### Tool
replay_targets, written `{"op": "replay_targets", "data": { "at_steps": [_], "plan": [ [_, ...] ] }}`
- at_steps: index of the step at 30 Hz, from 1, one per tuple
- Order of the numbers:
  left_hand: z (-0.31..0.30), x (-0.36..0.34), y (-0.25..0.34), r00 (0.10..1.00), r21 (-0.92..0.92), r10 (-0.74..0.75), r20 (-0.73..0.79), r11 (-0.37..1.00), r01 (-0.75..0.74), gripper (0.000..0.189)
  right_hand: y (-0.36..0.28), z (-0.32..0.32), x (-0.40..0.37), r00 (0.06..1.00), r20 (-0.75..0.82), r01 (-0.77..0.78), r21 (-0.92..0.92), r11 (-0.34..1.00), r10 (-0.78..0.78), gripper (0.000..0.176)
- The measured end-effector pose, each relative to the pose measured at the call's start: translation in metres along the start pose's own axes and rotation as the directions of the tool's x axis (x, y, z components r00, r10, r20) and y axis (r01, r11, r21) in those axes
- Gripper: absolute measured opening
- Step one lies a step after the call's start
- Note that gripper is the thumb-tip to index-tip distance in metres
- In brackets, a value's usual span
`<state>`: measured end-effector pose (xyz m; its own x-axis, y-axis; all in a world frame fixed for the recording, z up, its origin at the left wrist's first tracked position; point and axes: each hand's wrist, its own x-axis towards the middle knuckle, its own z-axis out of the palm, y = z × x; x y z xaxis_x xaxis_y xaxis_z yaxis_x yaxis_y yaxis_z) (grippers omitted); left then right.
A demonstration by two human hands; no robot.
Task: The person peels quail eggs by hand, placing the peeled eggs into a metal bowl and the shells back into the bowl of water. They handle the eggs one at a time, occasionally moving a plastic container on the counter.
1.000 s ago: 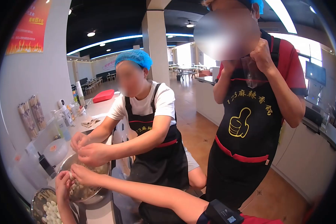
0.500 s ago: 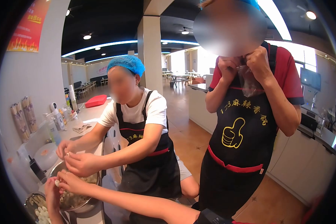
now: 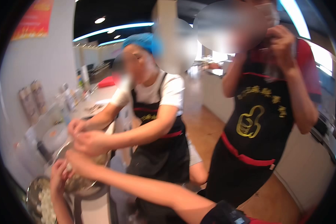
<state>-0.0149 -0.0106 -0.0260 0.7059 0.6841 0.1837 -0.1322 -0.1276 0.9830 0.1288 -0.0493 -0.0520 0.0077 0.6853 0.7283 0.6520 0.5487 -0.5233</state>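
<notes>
My left hand (image 3: 58, 177) and my right hand (image 3: 78, 163) meet at the near side of a large steel bowl (image 3: 87, 183). Pinched between their fingers is a small white quail egg (image 3: 68, 167), blurred and partly covered. Pale and brownish bits, apparently shell, lie in that bowl. Just below my left hand, a second metal bowl (image 3: 30, 189) holds several white eggs (image 3: 46, 205). Across the large bowl, a co-worker's hands (image 3: 89, 141) are closed together over it, close to my right hand; what they hold is not clear.
The counter (image 3: 93, 209) runs along the wall, with bottles (image 3: 68, 95) and a red object (image 3: 107, 81) farther back. A seated co-worker in a black apron (image 3: 158, 156) is opposite me. Another person in a black apron (image 3: 246, 149) stands to the right, hands raised.
The view has shifted and blurred, so everything sits lower and farther right. My hands stay together on the egg. The standing person's hands have risen toward the face.
</notes>
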Motion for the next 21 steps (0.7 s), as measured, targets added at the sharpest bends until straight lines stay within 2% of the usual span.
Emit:
{"op": "replay_targets", "data": {
  "at_steps": [1,2,3,4,5,6,7,8,11,15,17,21],
  "plan": [
    [0.003,-0.002,-0.004,0.995,-0.02,-0.009,-0.096,1.0,0.007,0.019,0.011,0.003,0.001,0.98,-0.063,0.176,-0.165,0.97,-0.188,0.016],
    [0.013,-0.007,0.001,0.988,-0.056,0.001,-0.152,0.998,-0.009,0.019,0.007,-0.003,0.0,0.996,-0.002,0.093,-0.109,0.99,-0.094,0.006],
    [0.008,-0.006,0.0,0.995,-0.042,0.013,-0.101,0.999,-0.017,0.017,0.002,-0.005,0.0,1.0,0.014,0.019,0.042,0.999,-0.019,0.006],
    [0.003,-0.005,-0.002,0.995,-0.032,-0.019,-0.095,0.999,0.016,0.017,0.0,-0.007,-0.002,0.995,-0.027,0.094,-0.076,0.993,-0.096,0.007],
    [0.004,-0.002,-0.001,0.998,-0.049,-0.028,-0.057,0.998,0.025,0.018,0.002,-0.007,-0.001,0.988,-0.052,0.145,-0.009,0.989,-0.145,0.008],
    [0.001,0.001,-0.004,0.999,-0.081,-0.018,-0.03,0.997,0.016,0.019,0.004,-0.007,0.001,0.992,-0.039,0.12,0.026,0.992,-0.119,0.008],
    [0.0,0.0,-0.002,0.997,-0.057,-0.068,-0.041,0.996,0.066,0.019,0.004,-0.006,0.002,0.979,-0.069,0.194,0.007,0.981,-0.193,0.008],
    [0.001,0.001,-0.002,0.998,-0.061,-0.064,-0.027,0.996,0.062,0.019,-0.002,-0.011,0.002,0.989,-0.032,0.145,0.025,0.989,-0.144,0.008],
    [-0.002,0.001,0.0,0.996,-0.01,-0.089,0.0,0.996,0.089,0.015,0.013,-0.006,0.006,0.995,-0.095,0.041,0.094,0.995,-0.032,0.01],
    [-0.005,0.003,-0.005,0.999,-0.104,-0.046,-0.018,0.994,0.043,0.02,0.005,-0.012,0.004,0.994,-0.058,0.092,-0.014,0.996,-0.093,0.008],
    [-0.006,0.002,-0.004,0.999,-0.09,-0.037,-0.017,0.995,0.035,0.021,0.001,-0.013,0.003,1.0,0.015,0.022,0.009,1.0,-0.022,0.01],
    [-0.007,0.003,-0.005,0.999,-0.12,-0.033,-0.04,0.992,0.028,0.023,-0.008,-0.014,0.003,0.998,0.033,0.049,0.177,0.983,-0.056,0.014]
  ]
}}
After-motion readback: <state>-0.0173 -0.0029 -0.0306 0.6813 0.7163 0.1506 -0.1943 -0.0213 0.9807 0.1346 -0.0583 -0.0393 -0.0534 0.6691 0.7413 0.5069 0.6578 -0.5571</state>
